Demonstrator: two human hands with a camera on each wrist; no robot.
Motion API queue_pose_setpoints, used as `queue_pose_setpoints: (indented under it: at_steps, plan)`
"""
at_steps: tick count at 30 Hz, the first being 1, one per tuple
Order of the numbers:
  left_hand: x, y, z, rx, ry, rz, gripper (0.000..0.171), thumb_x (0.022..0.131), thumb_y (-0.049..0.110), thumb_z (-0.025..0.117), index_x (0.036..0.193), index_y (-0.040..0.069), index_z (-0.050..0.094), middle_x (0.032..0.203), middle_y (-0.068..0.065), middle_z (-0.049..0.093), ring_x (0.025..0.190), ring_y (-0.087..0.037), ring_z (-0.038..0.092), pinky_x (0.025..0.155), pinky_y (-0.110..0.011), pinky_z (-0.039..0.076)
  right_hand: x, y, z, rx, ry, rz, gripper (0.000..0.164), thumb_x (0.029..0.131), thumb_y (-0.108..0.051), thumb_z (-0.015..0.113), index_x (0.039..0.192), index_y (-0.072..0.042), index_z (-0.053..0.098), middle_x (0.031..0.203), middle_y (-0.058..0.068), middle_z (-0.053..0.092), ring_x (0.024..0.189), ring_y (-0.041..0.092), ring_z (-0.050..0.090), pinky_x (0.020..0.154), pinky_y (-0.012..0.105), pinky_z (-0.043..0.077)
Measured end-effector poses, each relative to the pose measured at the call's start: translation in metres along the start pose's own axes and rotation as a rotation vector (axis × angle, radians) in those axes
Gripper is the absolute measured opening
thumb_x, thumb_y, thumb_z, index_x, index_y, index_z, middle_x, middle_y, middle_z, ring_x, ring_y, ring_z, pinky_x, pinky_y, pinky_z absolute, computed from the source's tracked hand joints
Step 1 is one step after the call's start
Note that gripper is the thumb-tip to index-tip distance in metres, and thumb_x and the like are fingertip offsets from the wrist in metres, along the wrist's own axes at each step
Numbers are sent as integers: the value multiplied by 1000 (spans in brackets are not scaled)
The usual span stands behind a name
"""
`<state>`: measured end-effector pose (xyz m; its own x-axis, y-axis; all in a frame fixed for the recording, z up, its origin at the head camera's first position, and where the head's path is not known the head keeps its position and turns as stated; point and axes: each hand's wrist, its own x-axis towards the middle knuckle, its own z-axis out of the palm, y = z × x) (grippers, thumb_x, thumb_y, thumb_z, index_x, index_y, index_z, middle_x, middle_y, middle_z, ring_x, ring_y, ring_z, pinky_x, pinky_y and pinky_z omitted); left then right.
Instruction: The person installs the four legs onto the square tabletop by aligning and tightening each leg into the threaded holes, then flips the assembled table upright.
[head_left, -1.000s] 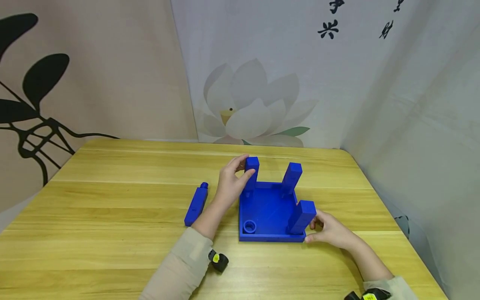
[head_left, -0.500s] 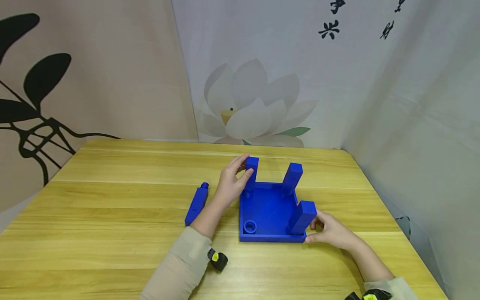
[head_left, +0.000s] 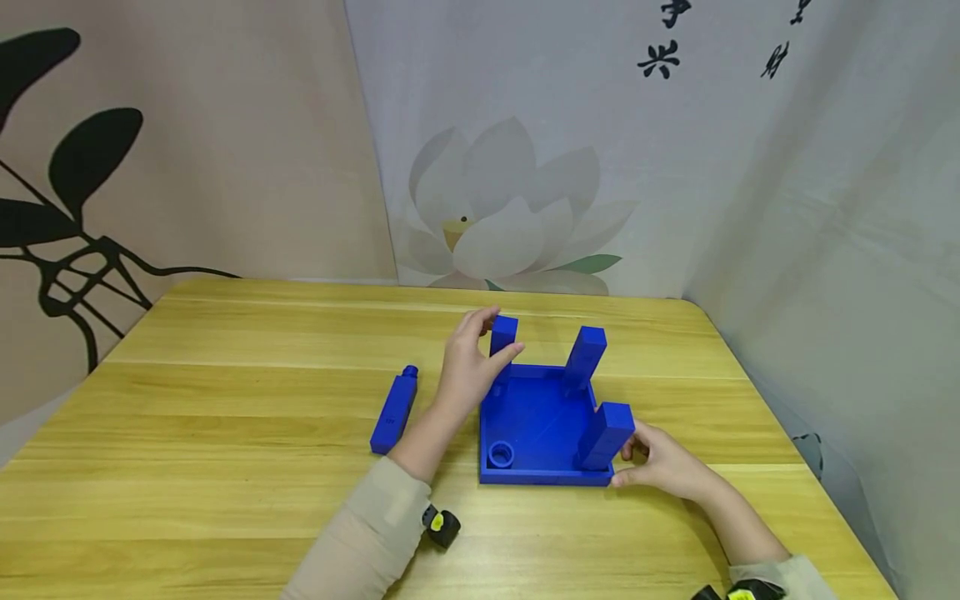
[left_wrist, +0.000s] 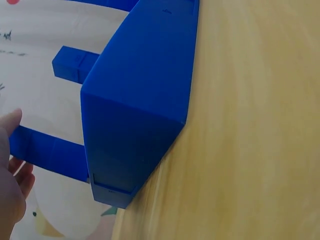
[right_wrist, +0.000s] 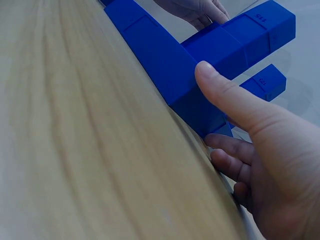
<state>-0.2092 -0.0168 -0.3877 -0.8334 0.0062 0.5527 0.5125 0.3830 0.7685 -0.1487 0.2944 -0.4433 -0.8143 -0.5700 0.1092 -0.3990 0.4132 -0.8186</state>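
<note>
A blue square tray-like base (head_left: 540, 477) lies on the table with three blue square posts standing in its corners. At the far-left post (head_left: 503, 333), my left hand (head_left: 465, 367) has its thumb in front and its fingers behind, around the upper end. My right hand (head_left: 663, 462) holds the base's near-right corner, thumb at the front and fingers along the right side, beside the near-right post (head_left: 604, 436). The far-right post (head_left: 585, 358) stands untouched. In the near-left corner is a round socket (head_left: 501, 454). A loose blue post (head_left: 394, 410) with a round end lies left of the base.
The wooden table (head_left: 225, 433) extends well to the left of the base. Behind it hangs a pale curtain (head_left: 540, 125) with a printed flower, and another pale curtain (head_left: 840, 250) is on the right. The left forearm passes beside the loose post.
My left thumb has shifted right across the front of the far-left post, and the left wrist has turned slightly. The right hand and the base have hardly moved.
</note>
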Motion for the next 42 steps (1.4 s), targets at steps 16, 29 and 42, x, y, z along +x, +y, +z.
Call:
queue_pose_setpoints:
  at_steps: [16,29,42]
  plan:
    - [0,-1,-1,-54,-51,21,44,89,10,69,130,-3,55,126,-18,56,112,-28,58,91,-34,50,0,-2,0,6,-2,-29,45,73,-9,83,105,-14,53,79,7,51,71,21,48,60,32,40]
    - [-1,-7,-4,-140,-182,-4,45,98,8,54,141,-1,42,137,-21,48,123,-29,50,100,-38,42,0,0,-1,-7,-1,1,45,73,-12,84,106,-15,54,79,6,51,72,19,48,62,31,41]
    - [3,-6,-8,-113,-117,-9,58,89,15,71,138,0,46,125,-12,57,112,-22,55,98,-37,45,-1,1,-1,-1,-4,14,44,74,-13,84,106,-14,54,80,6,51,72,19,48,62,31,41]
